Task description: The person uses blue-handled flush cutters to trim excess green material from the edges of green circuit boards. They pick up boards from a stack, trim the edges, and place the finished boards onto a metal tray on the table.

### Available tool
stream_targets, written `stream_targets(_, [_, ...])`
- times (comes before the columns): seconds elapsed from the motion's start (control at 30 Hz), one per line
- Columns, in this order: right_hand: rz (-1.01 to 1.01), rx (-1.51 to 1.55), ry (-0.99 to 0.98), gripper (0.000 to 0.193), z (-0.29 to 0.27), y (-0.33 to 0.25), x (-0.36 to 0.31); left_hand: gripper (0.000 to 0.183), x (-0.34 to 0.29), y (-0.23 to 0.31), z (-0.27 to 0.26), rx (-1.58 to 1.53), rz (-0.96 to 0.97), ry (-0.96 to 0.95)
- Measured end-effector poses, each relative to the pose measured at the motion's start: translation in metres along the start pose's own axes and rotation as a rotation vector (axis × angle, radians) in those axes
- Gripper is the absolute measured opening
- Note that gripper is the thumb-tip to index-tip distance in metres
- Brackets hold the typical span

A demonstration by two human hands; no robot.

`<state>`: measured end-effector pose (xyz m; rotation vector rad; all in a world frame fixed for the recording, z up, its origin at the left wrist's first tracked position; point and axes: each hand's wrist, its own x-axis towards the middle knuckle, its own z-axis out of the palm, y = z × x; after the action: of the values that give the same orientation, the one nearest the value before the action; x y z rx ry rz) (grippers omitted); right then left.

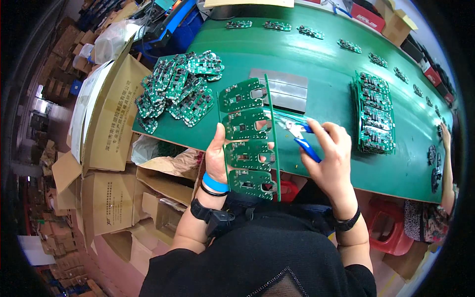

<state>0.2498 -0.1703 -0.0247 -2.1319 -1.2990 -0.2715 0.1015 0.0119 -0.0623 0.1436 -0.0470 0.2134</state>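
Observation:
My left hand (215,156) grips a green circuit board panel (242,129) by its left edge, raised over the table's front edge. Several separate boards sit in the panel, joined to a thin strip along its right side. Some fingers show through the panel's cutouts. In my right hand (332,156) are blue-handled cutting pliers (306,141), their metal jaws pointing left, a little right of the panel's strip. Behind the panel a grey metal block (282,89) with grooves lies on the table. A stack of uncut panels (374,114) stands to the right.
Loose circuit boards (180,86) lie heaped at the left of the green table (316,64). More boards (310,32) form a spaced line along its far and right edges. Cardboard boxes (111,114) stand at left, a red stool (388,230) at right. Another person's arm (447,168) reaches in at far right.

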Motion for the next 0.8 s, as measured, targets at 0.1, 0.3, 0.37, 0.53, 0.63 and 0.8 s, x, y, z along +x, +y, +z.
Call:
stream_targets(0.1, [0.062,0.004,0.064,0.057,-0.010,0.000,0.000,0.072,0.001,0.002,0.007,0.146,-0.019,0.118])
stream_targets(0.3, [-0.058,-0.036,-0.069,0.062,-0.013,-0.020,0.008,0.063,0.006,-0.007,0.014,0.582,0.054,0.294])
stream_targets(0.37, [-0.068,-0.068,-0.077,0.063,-0.010,-0.023,0.009,0.060,0.008,-0.009,0.020,0.641,0.081,0.281])
stream_targets(0.53, [-0.080,-0.115,-0.076,0.065,-0.009,-0.025,0.011,0.052,0.008,-0.011,0.030,0.770,0.139,0.260])
stream_targets(0.63, [-0.090,-0.129,-0.082,0.066,-0.010,-0.025,0.011,0.049,0.007,-0.011,0.033,0.762,0.146,0.256])
stream_targets(0.8, [-0.091,-0.143,-0.090,0.065,-0.006,-0.021,0.009,0.048,0.007,-0.013,0.033,0.782,0.163,0.259])
